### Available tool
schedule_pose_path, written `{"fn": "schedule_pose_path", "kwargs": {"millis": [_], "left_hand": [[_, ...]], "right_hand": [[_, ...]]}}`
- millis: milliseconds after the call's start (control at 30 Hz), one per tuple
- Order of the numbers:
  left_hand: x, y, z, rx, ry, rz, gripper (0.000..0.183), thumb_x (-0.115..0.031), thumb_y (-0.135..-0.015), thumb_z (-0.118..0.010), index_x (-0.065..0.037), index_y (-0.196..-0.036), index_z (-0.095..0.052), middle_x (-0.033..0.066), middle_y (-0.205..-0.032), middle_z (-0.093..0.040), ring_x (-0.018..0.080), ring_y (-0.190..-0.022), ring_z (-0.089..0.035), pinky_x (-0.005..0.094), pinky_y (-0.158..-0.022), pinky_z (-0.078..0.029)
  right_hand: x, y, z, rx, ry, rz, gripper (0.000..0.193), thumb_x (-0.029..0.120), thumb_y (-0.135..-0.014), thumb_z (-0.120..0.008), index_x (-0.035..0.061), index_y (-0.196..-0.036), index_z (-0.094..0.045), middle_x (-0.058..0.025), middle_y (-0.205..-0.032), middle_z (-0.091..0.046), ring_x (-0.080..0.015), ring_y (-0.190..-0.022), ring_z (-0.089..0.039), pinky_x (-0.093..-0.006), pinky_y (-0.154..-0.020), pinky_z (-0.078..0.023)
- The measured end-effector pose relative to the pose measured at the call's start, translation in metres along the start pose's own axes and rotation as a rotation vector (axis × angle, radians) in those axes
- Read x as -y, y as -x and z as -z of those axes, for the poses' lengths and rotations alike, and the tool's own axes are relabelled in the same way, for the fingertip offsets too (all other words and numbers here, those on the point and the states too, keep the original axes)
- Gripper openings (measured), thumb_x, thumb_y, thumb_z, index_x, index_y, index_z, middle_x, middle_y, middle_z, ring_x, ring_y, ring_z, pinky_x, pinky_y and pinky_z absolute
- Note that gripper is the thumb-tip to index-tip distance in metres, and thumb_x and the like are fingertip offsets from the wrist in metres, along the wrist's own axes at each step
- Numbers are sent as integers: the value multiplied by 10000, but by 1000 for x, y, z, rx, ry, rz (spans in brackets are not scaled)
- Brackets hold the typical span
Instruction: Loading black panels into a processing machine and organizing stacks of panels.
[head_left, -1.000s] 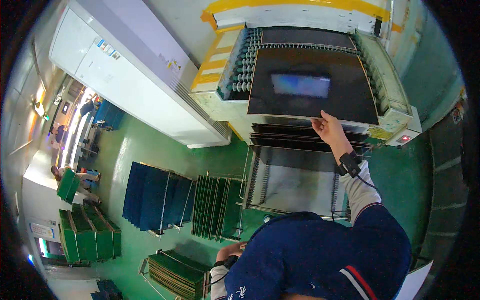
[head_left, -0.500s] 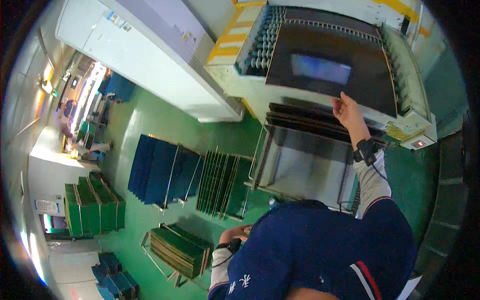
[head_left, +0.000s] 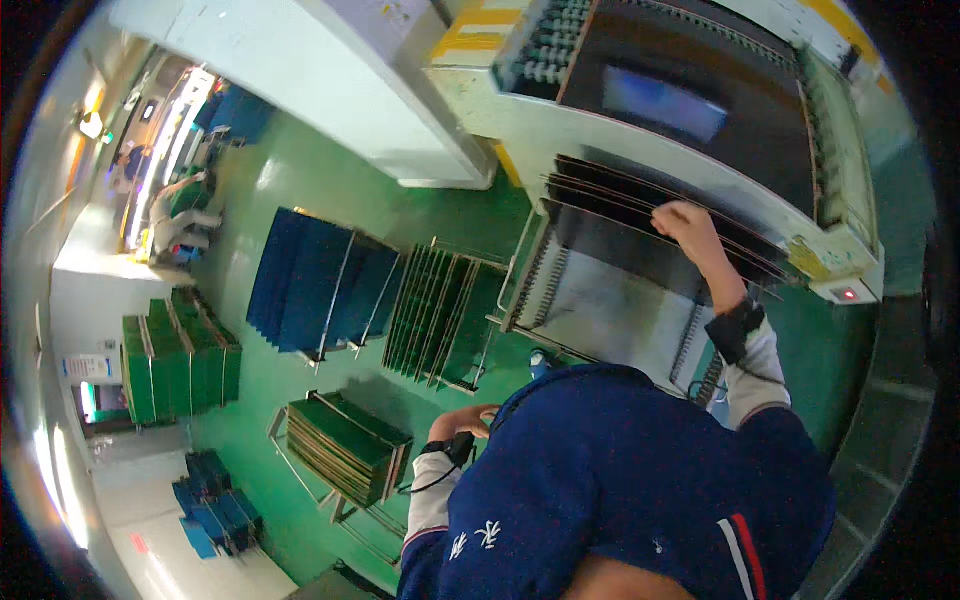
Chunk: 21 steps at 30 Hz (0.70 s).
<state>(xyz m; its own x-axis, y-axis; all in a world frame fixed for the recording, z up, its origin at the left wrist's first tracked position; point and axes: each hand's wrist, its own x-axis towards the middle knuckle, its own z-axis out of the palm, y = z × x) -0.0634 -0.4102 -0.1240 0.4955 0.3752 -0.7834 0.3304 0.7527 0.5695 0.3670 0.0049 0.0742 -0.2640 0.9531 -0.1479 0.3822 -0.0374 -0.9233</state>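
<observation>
My right hand (head_left: 688, 228) is over the upright rack (head_left: 610, 300), its fingers curled closed at the upper edge of the dark panels (head_left: 600, 190). Whether the fingertips grip a panel edge is not clear. Several of these thin panels stand in a row along the rack's far side. Beyond them, another large dark panel (head_left: 740, 150) lies flat on the roller conveyor (head_left: 555, 45), a bluish reflection on its surface. My left hand (head_left: 468, 422) is low beside my body, its fingers mostly hidden by my dark blue shirt.
A white cabinet (head_left: 400, 90) stands left of the conveyor. Racks of blue boards (head_left: 310, 280) and green boards (head_left: 440, 315) stand left of my rack, with a cart of stacked boards (head_left: 345, 445) nearer. Farther left are green stacks (head_left: 180, 360) and a distant person (head_left: 185, 215).
My right hand has left the near edge of the panel on the conveyor and come down to the panels in the rack. The view has tilted, so the scene sits higher.
</observation>
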Motion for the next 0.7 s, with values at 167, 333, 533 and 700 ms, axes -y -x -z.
{"fn": "schedule_pose_path", "kwargs": {"millis": [167,333,533,700], "left_hand": [[-60,32,-13,-103,-123,37,895,-212,-656,-837,-163,-1441,-409,132,-1318,-574,244,-1155,-565,407,-944,-460],[-57,27,-1,-44,-170,82,921,-229,-652,-836,-148,-1448,-380,118,-1332,-562,247,-1081,-592,385,-881,-493],[-42,22,-1,-91,-190,90,877,-179,-683,-788,-196,-1458,-379,120,-1362,-545,279,-1142,-586,419,-875,-510],[-34,35,-6,-117,-172,107,828,-199,-720,-765,-219,-1455,-385,109,-1348,-559,273,-1111,-604,411,-841,-519]], "right_hand": [[-6,38,-10,-62,494,158,376,283,-814,-701,20,-1080,-659,-166,-999,-687,-321,-924,-658,-393,-827,-497],[-21,36,-11,22,805,108,345,275,-816,-679,13,-1040,-651,-205,-976,-665,-394,-951,-625,-466,-817,-488],[-44,12,-14,98,1043,1,321,276,-804,-695,3,-963,-640,-224,-929,-653,-407,-908,-623,-492,-787,-490],[-62,2,-9,69,1028,66,337,264,-784,-714,3,-989,-652,-219,-956,-660,-395,-914,-632,-480,-810,-501]]}}
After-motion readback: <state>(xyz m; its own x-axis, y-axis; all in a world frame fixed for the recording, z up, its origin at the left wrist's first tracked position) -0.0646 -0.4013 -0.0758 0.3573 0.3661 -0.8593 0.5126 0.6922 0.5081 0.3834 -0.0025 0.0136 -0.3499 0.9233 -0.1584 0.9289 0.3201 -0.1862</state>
